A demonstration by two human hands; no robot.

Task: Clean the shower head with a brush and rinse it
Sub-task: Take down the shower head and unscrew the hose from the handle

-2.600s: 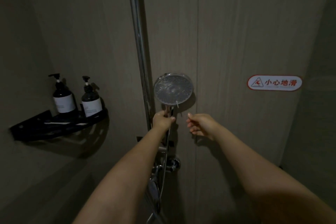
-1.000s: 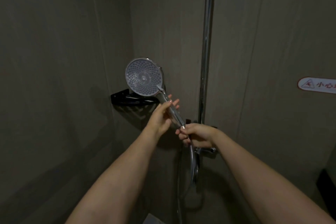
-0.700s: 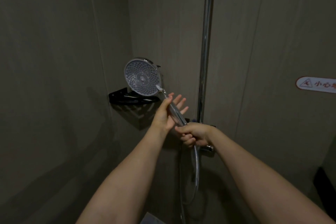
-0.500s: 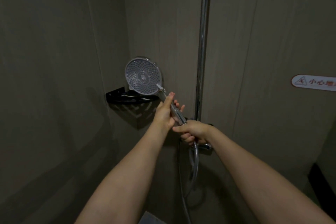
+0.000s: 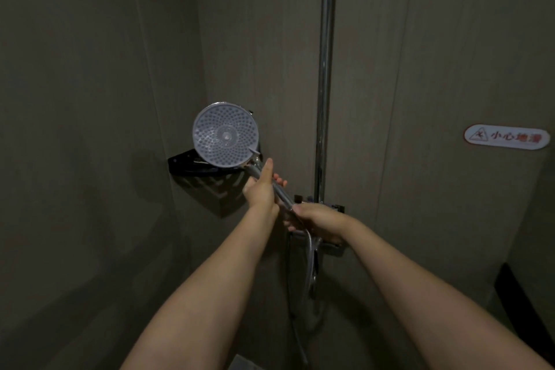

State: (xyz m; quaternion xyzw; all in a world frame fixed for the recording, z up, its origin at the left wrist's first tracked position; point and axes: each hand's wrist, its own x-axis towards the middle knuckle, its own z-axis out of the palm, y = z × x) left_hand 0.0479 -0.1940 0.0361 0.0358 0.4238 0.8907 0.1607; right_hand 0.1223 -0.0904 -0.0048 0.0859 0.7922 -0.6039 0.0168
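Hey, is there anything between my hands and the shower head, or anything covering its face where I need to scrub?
Nothing visible. Both the left hand and right hand already grip the handle of the shower head, and its nozzle face is turned toward you, uncovered. The black shelf sits behind it. No brush is in view.

We see a round, pale grey shower head [image 5: 225, 135] whose face carries a pattern of small dots in concentric rings around a plain centre disc; its handle is shiny chrome. Behind it we note a black metal corner shelf [image 5: 183, 163]. The tall chrome riser pipe [image 5: 325, 69] shows bright vertical highlights, and the flexible chrome hose [image 5: 308, 261] is silver-grey. The dull grey-beige wall panels [image 5: 90, 99] bear a faint vertical wood-grain pattern, split by thin darker seams. At right we mark a white oval warning sticker [image 5: 507, 137] with a red border, a red triangle symbol and red characters.
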